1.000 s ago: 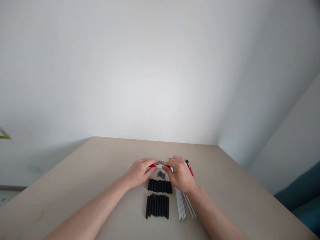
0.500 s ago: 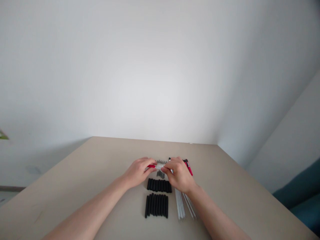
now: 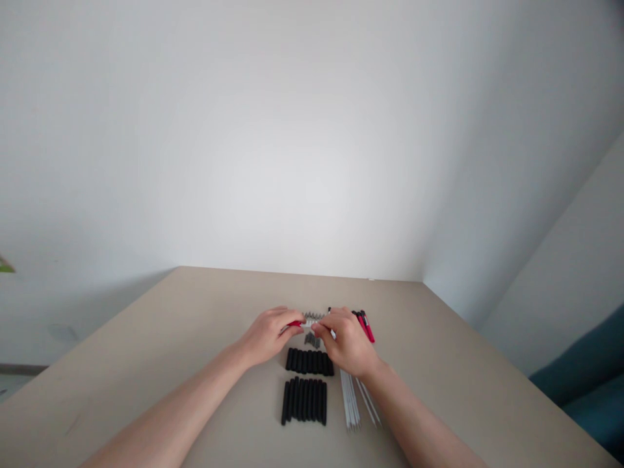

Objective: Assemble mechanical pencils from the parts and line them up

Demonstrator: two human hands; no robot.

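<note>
My left hand (image 3: 271, 333) is closed in a pinch around a red pen part (image 3: 294, 323), which pokes out past the fingertips toward the right. Opposite it, my right hand (image 3: 347, 339) pinches a thin white piece that looks like a pen refill; the fingers cover most of it. The two hands face each other just above the table, fingertips a short gap apart. Small coil springs (image 3: 314, 315) lie behind the fingers. Small grey parts (image 3: 312, 340) lie just in front, too small to name. Part of a row of white pieces is hidden by the hands.
Two rows of black tubes lie nearer me, a shorter row (image 3: 310, 362) and a longer row (image 3: 304, 401). White refills (image 3: 350, 400) lie beside them, partly under my right forearm. Red-and-black pens (image 3: 365, 326) rest beyond my right hand. A wall (image 3: 302, 162) rises behind the table (image 3: 219, 299).
My right fingertips have moved slightly left, closer to the left hand. The red pen part in my left hand is tilted a little more. The table items stay in place.
</note>
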